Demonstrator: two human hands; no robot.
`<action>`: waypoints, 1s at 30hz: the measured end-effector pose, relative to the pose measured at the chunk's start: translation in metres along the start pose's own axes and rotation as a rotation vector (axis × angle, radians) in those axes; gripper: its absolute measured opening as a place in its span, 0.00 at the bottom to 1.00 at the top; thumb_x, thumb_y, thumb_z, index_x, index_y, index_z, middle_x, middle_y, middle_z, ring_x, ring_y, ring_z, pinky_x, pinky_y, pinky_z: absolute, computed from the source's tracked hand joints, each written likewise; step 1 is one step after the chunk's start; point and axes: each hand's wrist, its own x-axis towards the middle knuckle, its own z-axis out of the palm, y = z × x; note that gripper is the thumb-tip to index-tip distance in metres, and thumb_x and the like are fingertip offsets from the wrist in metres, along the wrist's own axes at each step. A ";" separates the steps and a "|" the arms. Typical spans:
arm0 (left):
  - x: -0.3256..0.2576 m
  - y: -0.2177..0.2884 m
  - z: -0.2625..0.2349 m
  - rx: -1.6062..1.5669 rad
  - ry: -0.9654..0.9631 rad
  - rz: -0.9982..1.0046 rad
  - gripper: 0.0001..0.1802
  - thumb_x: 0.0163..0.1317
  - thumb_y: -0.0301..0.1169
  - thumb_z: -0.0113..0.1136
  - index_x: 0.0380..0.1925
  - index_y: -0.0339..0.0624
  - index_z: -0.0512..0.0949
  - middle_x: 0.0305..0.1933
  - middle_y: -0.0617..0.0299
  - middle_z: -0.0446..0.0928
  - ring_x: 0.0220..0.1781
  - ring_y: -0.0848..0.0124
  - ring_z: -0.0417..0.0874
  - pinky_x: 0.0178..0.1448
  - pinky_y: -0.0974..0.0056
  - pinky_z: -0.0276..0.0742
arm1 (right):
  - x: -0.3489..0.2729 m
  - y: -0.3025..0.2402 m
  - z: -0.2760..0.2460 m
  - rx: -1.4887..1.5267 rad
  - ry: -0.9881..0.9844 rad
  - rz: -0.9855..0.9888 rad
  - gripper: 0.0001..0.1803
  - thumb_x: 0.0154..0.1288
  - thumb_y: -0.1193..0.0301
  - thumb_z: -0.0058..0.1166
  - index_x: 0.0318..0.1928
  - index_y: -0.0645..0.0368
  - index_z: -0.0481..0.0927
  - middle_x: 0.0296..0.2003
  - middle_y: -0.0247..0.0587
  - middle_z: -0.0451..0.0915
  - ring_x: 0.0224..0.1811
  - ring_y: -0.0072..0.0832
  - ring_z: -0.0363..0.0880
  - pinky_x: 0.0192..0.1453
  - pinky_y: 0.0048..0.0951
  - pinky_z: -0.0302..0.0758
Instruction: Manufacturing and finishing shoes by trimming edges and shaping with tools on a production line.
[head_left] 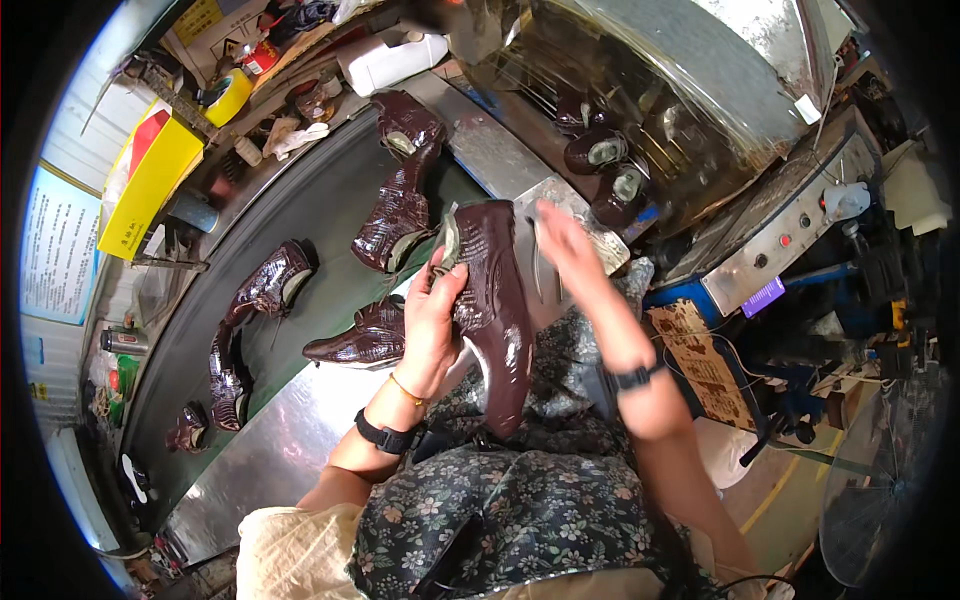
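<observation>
My left hand [432,318] is closed around a dark brown leather shoe [492,285]. Its pale green lining shows beside the thumb. The shoe's narrow end hangs down over my floral apron. My right hand [568,245] is raised just right of the shoe, apart from it. Motion smears its fingers, so whether they hold anything is hidden. Close to my left wrist, a glossy brown shoe [362,335] lies at the near edge of a dark green conveyor belt [300,365]. Beyond my left hand, another shiny brown shoe [398,215] rests on the belt.
More glossy brown shoes [265,283] lie along the curved belt. A metal ledge [270,440] borders its near side. Several dark shoes [596,150] stand by a plastic-draped machine at the back. A control panel [790,240] with buttons is at the right. A white jug [392,62] lies beyond the belt.
</observation>
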 end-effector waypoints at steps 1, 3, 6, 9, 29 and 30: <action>0.001 -0.006 0.011 0.006 -0.014 0.029 0.26 0.66 0.27 0.57 0.63 0.36 0.66 0.52 0.58 0.78 0.50 0.70 0.80 0.56 0.63 0.77 | -0.043 -0.004 -0.003 0.158 -0.135 -0.006 0.37 0.65 0.67 0.57 0.71 0.61 0.58 0.68 0.45 0.64 0.67 0.33 0.66 0.68 0.34 0.66; -0.001 -0.028 0.035 0.113 -0.016 0.054 0.30 0.65 0.29 0.60 0.66 0.39 0.61 0.54 0.59 0.76 0.54 0.71 0.77 0.61 0.64 0.73 | -0.112 -0.026 -0.002 0.294 -0.156 -0.019 0.43 0.62 0.73 0.59 0.74 0.60 0.52 0.68 0.42 0.64 0.66 0.28 0.66 0.67 0.30 0.66; -0.027 -0.039 0.068 0.131 -0.465 -0.186 0.41 0.66 0.29 0.59 0.73 0.38 0.48 0.73 0.51 0.58 0.74 0.64 0.59 0.75 0.57 0.54 | -0.164 -0.066 -0.043 0.505 0.088 0.096 0.49 0.50 0.85 0.59 0.74 0.58 0.53 0.65 0.42 0.68 0.65 0.28 0.68 0.67 0.29 0.66; -0.058 -0.057 0.074 0.609 -0.915 -0.167 0.37 0.64 0.25 0.60 0.71 0.35 0.55 0.71 0.52 0.62 0.72 0.66 0.63 0.74 0.60 0.56 | -0.222 -0.105 -0.119 0.070 0.370 -0.085 0.48 0.47 0.84 0.60 0.72 0.60 0.59 0.65 0.42 0.68 0.64 0.28 0.69 0.67 0.29 0.66; -0.075 -0.092 0.013 0.851 -0.712 -0.235 0.17 0.67 0.24 0.58 0.55 0.35 0.75 0.49 0.63 0.81 0.48 0.78 0.79 0.54 0.72 0.75 | -0.344 -0.241 -0.433 -1.655 1.007 0.458 0.46 0.49 0.42 0.64 0.70 0.30 0.63 0.61 0.62 0.68 0.57 0.54 0.75 0.60 0.43 0.74; -0.080 -0.094 0.019 0.886 -0.746 -0.249 0.17 0.67 0.24 0.59 0.55 0.35 0.75 0.49 0.63 0.81 0.50 0.78 0.79 0.55 0.72 0.75 | -0.345 -0.220 -0.442 -1.642 1.026 0.336 0.45 0.52 0.41 0.61 0.71 0.30 0.61 0.61 0.69 0.66 0.57 0.58 0.74 0.60 0.45 0.73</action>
